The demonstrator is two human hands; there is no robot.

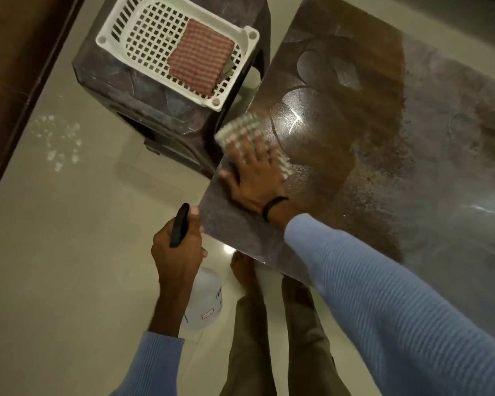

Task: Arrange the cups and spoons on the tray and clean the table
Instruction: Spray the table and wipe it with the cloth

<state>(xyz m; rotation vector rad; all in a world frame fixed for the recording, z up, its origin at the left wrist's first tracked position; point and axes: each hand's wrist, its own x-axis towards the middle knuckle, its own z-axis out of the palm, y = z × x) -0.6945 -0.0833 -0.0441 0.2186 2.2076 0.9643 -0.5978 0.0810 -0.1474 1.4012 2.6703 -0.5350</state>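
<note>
spray bottle (205, 304) label, txt illegible

Dark brown mottled desk (355, 138), greyer and glossier to the right. Red-and-white checked cloth (249, 135) near its left edge. White grid-patterned tray (155, 32) at far left, with a folded red-and-white checked cloth (200, 58) inside, on a dark marbled stool (120, 90). Light blue ribbed sleeves (397, 295). Black spray trigger (179, 228) on a white bottle (203, 304). Pale cream tiled floor (69, 252). Khaki trousers (252, 338).

Checked cloth (250, 138) motion-blurred under right hand (255, 178), spray bottle (203, 301) mostly hidden behind left hand (179, 252)
</note>
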